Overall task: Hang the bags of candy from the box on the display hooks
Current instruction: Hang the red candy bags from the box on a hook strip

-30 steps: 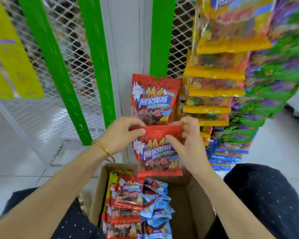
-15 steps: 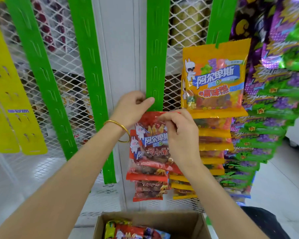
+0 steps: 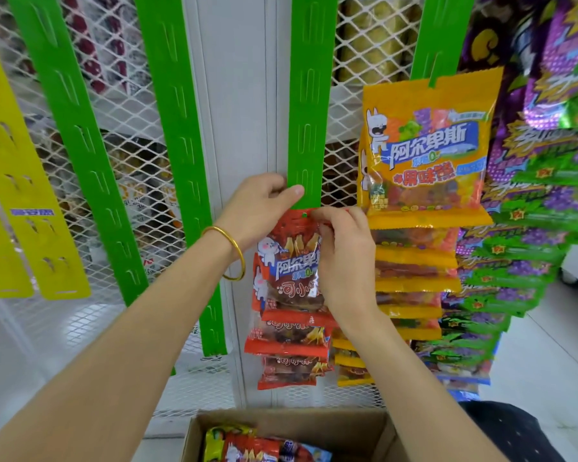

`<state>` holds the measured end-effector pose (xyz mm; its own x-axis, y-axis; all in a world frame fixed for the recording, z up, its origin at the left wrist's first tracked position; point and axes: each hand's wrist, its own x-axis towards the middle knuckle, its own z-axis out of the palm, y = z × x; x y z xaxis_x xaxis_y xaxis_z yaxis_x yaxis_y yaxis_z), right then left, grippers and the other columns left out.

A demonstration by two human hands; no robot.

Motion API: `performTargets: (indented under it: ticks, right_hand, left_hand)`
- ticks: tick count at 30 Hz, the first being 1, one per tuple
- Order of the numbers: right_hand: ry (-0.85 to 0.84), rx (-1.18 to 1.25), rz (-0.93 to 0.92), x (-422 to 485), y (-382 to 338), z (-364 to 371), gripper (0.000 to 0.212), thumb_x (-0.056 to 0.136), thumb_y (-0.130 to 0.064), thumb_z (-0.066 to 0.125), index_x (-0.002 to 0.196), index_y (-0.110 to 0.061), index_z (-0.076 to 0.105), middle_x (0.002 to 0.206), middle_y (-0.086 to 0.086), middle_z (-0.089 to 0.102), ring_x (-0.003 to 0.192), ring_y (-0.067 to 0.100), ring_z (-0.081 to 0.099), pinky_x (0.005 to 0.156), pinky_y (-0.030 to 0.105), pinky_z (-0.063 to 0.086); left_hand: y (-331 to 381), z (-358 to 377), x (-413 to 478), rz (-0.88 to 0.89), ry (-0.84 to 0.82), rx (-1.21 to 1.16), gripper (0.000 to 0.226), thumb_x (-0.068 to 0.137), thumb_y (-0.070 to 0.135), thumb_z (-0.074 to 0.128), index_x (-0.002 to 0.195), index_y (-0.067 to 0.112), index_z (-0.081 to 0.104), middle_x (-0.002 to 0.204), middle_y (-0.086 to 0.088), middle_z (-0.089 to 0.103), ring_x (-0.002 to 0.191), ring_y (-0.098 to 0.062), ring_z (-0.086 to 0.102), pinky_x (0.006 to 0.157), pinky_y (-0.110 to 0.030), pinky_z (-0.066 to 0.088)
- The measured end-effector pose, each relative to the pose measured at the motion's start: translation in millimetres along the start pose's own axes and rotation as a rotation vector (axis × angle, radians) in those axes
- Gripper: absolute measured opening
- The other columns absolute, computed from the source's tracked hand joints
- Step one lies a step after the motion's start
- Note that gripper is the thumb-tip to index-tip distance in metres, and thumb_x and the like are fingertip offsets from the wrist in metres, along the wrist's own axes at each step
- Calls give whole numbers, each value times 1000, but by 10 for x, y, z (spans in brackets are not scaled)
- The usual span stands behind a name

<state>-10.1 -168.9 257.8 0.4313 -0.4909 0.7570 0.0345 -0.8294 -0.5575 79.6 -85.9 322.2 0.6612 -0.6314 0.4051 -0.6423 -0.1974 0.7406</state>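
Two hands at the green strip (image 3: 309,95): our left hand (image 3: 261,208) pinches the strip, our right hand (image 3: 344,251) pinches the red bag (image 3: 294,261) by its top edge against it; box (image 3: 314,425) with more bags (image 3: 247,448) below

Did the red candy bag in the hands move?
Yes. The red candy bag moved up the green strip, from over the box to above the hung red bags.

The red candy bag (image 3: 291,268) at centre and the orange bag (image 3: 427,145) to its right are glossy plastic film that catches glare, while the purple and green packs (image 3: 541,208) at far right shine like metallic foil. The green hanging strip (image 3: 309,105) and yellow strips (image 3: 37,201) look like smooth, semi-matt plastic against white painted metal mesh (image 3: 367,48). The box (image 3: 281,423) at the bottom is matt brown cardboard, and the bangle (image 3: 239,251) is polished gold-coloured metal.
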Motion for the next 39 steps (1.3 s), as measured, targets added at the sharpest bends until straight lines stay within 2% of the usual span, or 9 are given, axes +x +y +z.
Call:
performTargets:
  ticks: [13,19,21,23,25,28,33,35,39]
  right_hand:
    - [-58,-73,29,-182,139,123,20,91,0,51,109,-7,55,105,6,56,95,17,52,77,22,40]
    - [-65,-98,19,-223,125,116,24,88,2,52,111,-6,53,107,9,54,93,20,53,74,34,48]
    - [-55,-105,-17,-284,111,99,27,87,2,53,114,-4,53,116,11,50,97,21,53,77,35,52]
    - [-34,-84,-65,-385,110,90,26,90,-5,46,116,-5,52,127,6,42,110,15,46,90,27,48]
    - [-29,-94,-93,-507,134,96,33,94,-16,35,122,-6,50,138,5,33,125,14,35,103,23,38]
    - [-32,-166,-113,-711,201,126,45,95,-19,25,133,-3,42,151,17,19,142,24,18,112,35,30]
    - [-24,-128,-101,-1057,335,108,46,91,6,46,135,-5,39,149,15,20,141,25,22,108,42,36]
    - [-16,-73,-65,-1194,391,59,48,88,10,49,132,-8,40,144,11,26,136,20,27,107,35,37]
    - [-46,-2,74,-1404,495,-27,41,91,5,48,130,-6,45,134,-2,33,127,7,33,105,21,35]
  left_hand:
    - [-228,56,-44,9,-33,-45,26,88,17,60,65,18,47,67,-23,52,65,-16,43,62,-30,38]
    - [-243,94,-88,101,41,43,15,88,16,59,75,16,52,67,1,54,69,-14,51,67,-27,42]
    - [-252,99,-173,117,111,35,5,87,13,59,91,16,59,79,10,56,76,-5,53,73,-14,43]
    - [-293,108,-280,155,191,71,22,87,13,60,109,15,59,96,8,59,89,0,55,85,-9,42]
    - [-357,133,-380,193,266,173,36,86,16,61,121,16,53,116,2,55,109,-8,51,100,-20,38]
    - [-466,202,-516,159,368,225,51,84,19,64,131,15,44,131,-3,44,125,-13,36,105,-19,25]
    - [-700,377,-762,48,408,190,62,83,17,65,137,8,35,136,-11,37,128,-20,31,108,-22,21]
    - [-793,446,-855,-17,380,183,64,84,19,64,139,6,32,137,-13,36,129,-22,31,111,-31,24]
    - [-914,586,-1025,-167,313,165,64,91,26,55,142,2,25,142,-16,32,132,-26,30,112,-32,22]
